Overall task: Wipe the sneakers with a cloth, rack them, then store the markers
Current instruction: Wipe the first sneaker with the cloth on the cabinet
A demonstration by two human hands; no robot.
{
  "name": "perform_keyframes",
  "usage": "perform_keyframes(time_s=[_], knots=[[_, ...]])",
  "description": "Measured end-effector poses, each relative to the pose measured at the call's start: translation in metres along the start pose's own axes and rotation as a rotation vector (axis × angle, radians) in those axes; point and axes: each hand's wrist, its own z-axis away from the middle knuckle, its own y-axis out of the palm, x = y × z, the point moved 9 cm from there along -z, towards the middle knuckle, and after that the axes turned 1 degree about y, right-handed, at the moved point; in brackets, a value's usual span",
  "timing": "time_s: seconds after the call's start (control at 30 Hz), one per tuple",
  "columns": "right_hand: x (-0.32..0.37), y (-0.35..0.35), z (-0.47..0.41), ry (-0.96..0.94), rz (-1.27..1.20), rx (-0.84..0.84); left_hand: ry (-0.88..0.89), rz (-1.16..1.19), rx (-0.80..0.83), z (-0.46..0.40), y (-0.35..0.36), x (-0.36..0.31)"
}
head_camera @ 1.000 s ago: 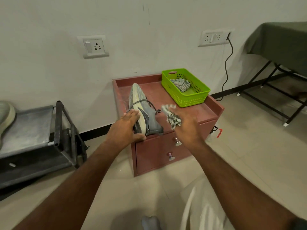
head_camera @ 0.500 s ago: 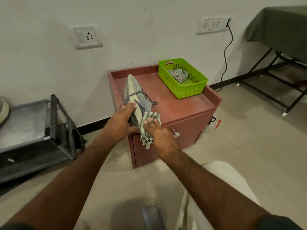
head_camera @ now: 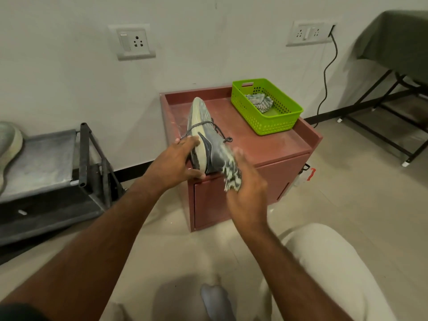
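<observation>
Half a second before, the right hand [head_camera: 249, 181] had pressed the cloth [head_camera: 232, 176] flat against the sneaker's heel; now it had swung off toward four o'clock — blurred, with the striped cloth trailing between palm and shoe. Its fingers seemed to pinch the cloth, though the blur made that a guess. The left hand [head_camera: 177, 162] had kept its place, fingers and thumb clamped round the sole near the heel, holding the sneaker [head_camera: 205, 133] tipped on its side at the front-left corner of the red cabinet [head_camera: 273, 144], toe pointing to twelve o'clock. The heel sat right at the cabinet's front edge, so a hard stroke toward six o'clock could have dragged the shoe off the lip if the left grip slackened. A loose lace dangling at three o'clock might have snagged the cloth. The green basket [head_camera: 287, 121] stood well apart at two o'clock, leaving open top between. The rack [head_camera: 46, 163] waited at nine o'clock — bare floor lay between it and the cabinet.
</observation>
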Motion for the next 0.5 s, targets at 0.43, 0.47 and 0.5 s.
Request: perform_keyframes(time_s=[0.43, 0.47, 0.5], knots=[[-0.035, 0.054, -0.1, -0.096, 0.39, 0.427, 0.032, 0.0, -0.105, -0.002, 0.002, -0.013], [-0.033, 0.053, -0.104, -0.101, 0.322, 0.396, 0.024, -0.008, -0.1, -0.002, 0.002, -0.011], [-0.029, 0.058, -0.103, -0.141, 0.26, 0.407, 0.021, -0.019, -0.098, -0.001, 0.001, -0.009]])
